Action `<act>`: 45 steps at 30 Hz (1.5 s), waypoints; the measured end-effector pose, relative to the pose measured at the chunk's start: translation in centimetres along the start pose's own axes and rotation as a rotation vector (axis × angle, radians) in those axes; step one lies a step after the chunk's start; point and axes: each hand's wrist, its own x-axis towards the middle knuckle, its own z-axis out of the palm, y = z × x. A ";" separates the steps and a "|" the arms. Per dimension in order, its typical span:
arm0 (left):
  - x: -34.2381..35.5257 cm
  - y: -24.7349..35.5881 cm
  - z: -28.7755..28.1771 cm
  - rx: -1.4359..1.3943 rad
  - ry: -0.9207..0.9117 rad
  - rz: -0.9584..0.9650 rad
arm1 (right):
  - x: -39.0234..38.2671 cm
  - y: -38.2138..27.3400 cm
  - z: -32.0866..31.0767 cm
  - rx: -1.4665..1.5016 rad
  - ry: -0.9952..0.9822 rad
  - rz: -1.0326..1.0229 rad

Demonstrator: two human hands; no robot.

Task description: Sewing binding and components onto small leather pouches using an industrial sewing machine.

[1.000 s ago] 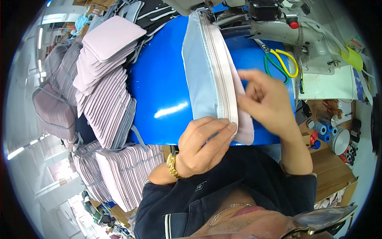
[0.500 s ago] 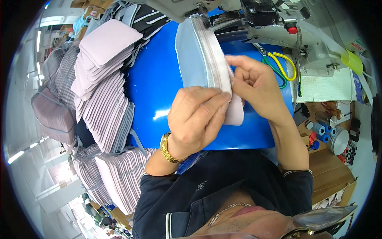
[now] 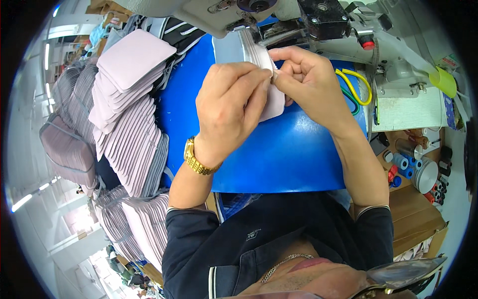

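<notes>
A pale pink and grey-blue fabric piece [image 3: 273,105] with a light strip along it runs from under the sewing machine head [image 3: 244,20] toward me. My left hand [image 3: 231,102] pinches the strip's edge between thumb and fingers, its back turned up. Against it, my right hand [image 3: 304,74] also pinches that edge, with its fingers curled in. The two sets of fingertips nearly meet over the fabric. Part of the grey-blue side is hidden behind my left hand. Scissors [image 3: 367,94] with yellow and green handles lie right of my right hand, partly covered by it.
Stacks of pink and grey fabric panels [image 3: 132,57] rise on the left beside the blue work surface [image 3: 269,164]. A red button [image 3: 367,45] sits on the machine at the upper right. Thread spools [image 3: 401,162] and a cardboard box [image 3: 416,219] stand to the lower right.
Both hands have moved up toward the machine along with the fabric, which now reaches less far toward me. My right hand covers more of the scissors.
</notes>
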 end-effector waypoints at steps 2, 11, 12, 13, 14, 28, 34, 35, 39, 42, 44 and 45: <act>0.6 -1.0 0.4 0.006 0.022 0.045 | 0.2 0.3 0.1 -0.008 0.019 -0.001; -1.4 -2.5 1.8 -0.029 0.260 -0.098 | -2.1 -1.2 1.2 -0.328 0.270 -0.066; -2.5 -2.3 1.6 -0.037 0.285 -0.126 | -3.0 -1.3 1.8 -0.273 0.249 -0.034; -3.7 -2.1 1.5 -0.041 0.283 -0.121 | -4.0 -1.2 2.6 -0.196 0.202 -0.021; -4.7 -2.1 1.3 -0.141 0.188 -0.234 | -4.4 -0.8 3.4 -0.173 0.159 -0.119; -1.3 -3.1 -1.4 0.178 -0.007 0.171 | -2.4 -0.9 3.4 -0.217 0.112 0.031; -0.3 -2.0 -3.2 0.500 -0.284 0.390 | -0.5 2.7 4.3 -0.214 0.075 0.162; -0.3 -1.8 -3.2 0.498 -0.261 0.384 | -0.5 3.4 4.6 -0.097 0.088 0.242; -0.7 -1.5 -2.2 0.314 -0.233 0.258 | -0.3 5.3 4.4 0.059 0.031 0.191; -1.0 -1.4 -1.1 0.302 -0.188 0.218 | -0.4 6.0 3.7 0.057 -0.041 0.146; -1.2 -1.4 -0.7 0.338 -0.181 0.209 | -0.3 6.4 3.7 0.172 -0.014 0.175; -1.1 -1.4 -0.5 0.335 -0.165 0.205 | -0.1 6.7 3.7 0.177 -0.026 0.166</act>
